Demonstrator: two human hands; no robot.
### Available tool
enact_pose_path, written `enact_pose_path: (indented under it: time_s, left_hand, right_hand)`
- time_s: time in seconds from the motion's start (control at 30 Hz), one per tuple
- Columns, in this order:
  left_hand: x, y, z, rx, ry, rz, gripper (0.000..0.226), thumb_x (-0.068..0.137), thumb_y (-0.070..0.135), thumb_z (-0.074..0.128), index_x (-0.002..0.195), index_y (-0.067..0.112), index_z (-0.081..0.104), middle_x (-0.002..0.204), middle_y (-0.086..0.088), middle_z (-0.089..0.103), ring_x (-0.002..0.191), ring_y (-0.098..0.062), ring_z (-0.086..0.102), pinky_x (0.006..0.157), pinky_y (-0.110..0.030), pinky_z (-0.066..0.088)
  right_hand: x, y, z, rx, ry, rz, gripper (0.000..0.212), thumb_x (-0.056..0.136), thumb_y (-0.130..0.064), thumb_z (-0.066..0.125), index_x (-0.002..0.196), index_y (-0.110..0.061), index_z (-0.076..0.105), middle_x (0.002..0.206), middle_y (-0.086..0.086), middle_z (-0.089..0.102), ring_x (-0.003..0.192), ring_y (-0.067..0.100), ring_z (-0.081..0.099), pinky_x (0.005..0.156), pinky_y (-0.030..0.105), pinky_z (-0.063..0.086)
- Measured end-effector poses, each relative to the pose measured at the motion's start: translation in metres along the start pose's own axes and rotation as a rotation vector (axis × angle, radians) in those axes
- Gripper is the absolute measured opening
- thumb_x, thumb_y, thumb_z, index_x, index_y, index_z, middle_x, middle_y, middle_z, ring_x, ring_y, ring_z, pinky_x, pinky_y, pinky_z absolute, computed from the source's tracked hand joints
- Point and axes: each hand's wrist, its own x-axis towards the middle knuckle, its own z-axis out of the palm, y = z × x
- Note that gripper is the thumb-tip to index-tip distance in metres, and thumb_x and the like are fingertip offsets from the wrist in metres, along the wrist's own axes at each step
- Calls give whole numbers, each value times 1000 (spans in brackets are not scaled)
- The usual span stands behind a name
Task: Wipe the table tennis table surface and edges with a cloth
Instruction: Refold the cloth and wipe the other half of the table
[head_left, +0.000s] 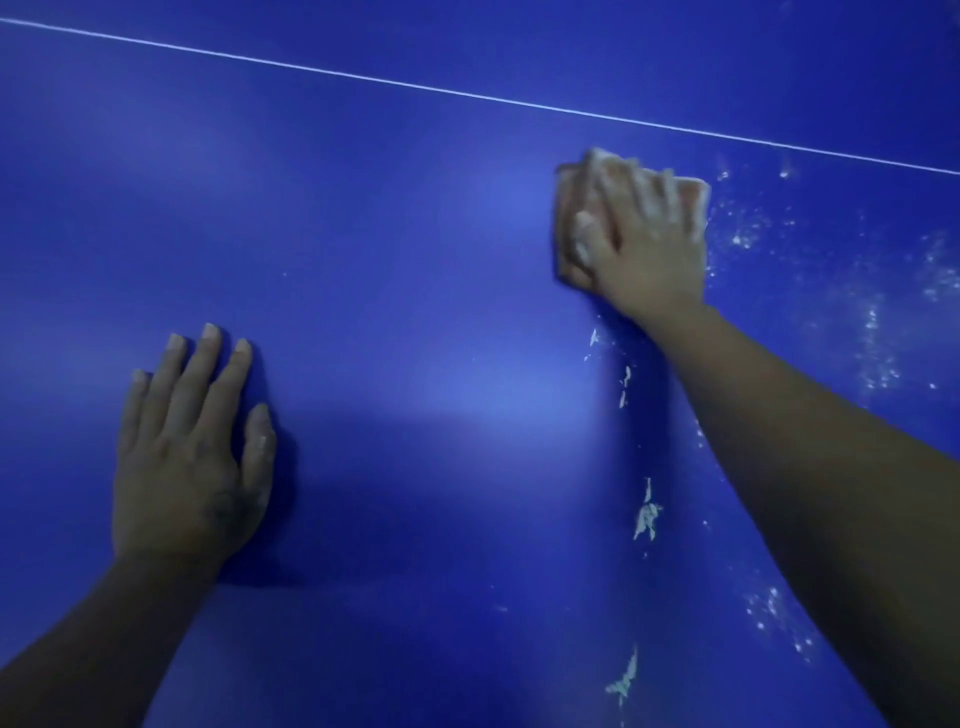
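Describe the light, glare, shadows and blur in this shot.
Head view: dim, blue-cast light; two soft glare patches sit on the table near mid-frame; the right hand and cloth are smeared by motion blur; the left hand is sharper and throws a dark shadow to its right; the white specks are soft but readable.
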Motion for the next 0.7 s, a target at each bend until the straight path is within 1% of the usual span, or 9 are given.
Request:
enact_pose_path:
  time_s: [0.13, 0.2, 0.23, 0.3, 0.4, 0.47, 0.53, 0.6, 0.7]
  left_hand:
    - [-9, 15, 2, -4, 43, -11, 50, 113, 25, 38, 156, 5, 55, 170, -15, 46, 160, -39, 40, 134, -59, 23]
    - [-19, 43, -2, -46, 40, 39, 47, 110, 18, 41, 149, 3, 61, 165, -16, 52, 154, -39, 48, 133, -58, 26]
    - [-27, 63, -3, -72, 27, 41, 47, 108, 17, 43, 149, 3, 62, 164, -16, 52, 154, -39, 48, 132, -58, 28]
    - [-47, 108, -3, -109, 5, -68, 50, 106, 17, 49, 154, 4, 59, 168, -16, 49, 158, -38, 44, 132, -59, 28]
    - [-77, 153, 1, -72, -26, -263, 60, 107, 31, 48, 163, 8, 49, 175, -14, 37, 165, -35, 28, 134, -59, 22]
    - [-83, 157, 3, -42, -45, -270, 64, 107, 38, 47, 165, 11, 47, 178, -11, 33, 168, -32, 23, 135, -58, 20]
    - [-83, 153, 4, -23, -48, -270, 64, 107, 39, 47, 165, 12, 47, 178, -9, 32, 168, -31, 21, 135, -57, 19]
    - [-82, 155, 3, -30, -48, -281, 64, 107, 38, 47, 166, 13, 46, 179, -8, 30, 168, -31, 21, 136, -57, 18]
    - [-83, 157, 3, -47, -51, -283, 63, 108, 37, 46, 166, 13, 45, 180, -7, 29, 169, -31, 20, 135, -59, 18]
  right_hand:
    - [-5, 8, 1, 126, -16, 348, 71, 107, -64, 25, 172, -38, 13, 181, -6, 4, 167, 27, -7, 130, 62, -12]
    - [-8, -23, 3, 168, 7, 431, 72, 107, -62, 27, 172, -34, 15, 181, -2, 4, 167, 30, -8, 128, 66, -10]
    - [-12, -43, 6, 165, 10, 412, 72, 108, -61, 26, 172, -32, 16, 181, 0, 5, 167, 32, -7, 128, 67, -9]
    - [-31, -84, 12, 116, 1, 243, 69, 109, -60, 25, 172, -33, 16, 181, 2, 8, 167, 34, -5, 129, 67, -8]
    - [-73, -120, 19, 53, -7, -174, 65, 109, -61, 27, 171, -40, 20, 180, -4, 13, 167, 31, 3, 131, 63, -4]
    - [-92, -110, 20, 48, -20, -388, 65, 108, -62, 32, 169, -39, 31, 179, -7, 19, 167, 28, 8, 131, 61, 2]
    - [-98, -77, 17, 27, -12, -461, 65, 108, -63, 34, 167, -37, 36, 177, -8, 26, 167, 27, 14, 131, 60, 7]
    - [-95, -35, 12, -2, 14, -362, 65, 108, -63, 33, 167, -37, 35, 176, -7, 28, 166, 28, 16, 131, 60, 6]
    - [-91, 26, 4, 8, 24, -20, 65, 109, -61, 33, 170, -37, 26, 178, -4, 23, 167, 29, 10, 132, 59, -1]
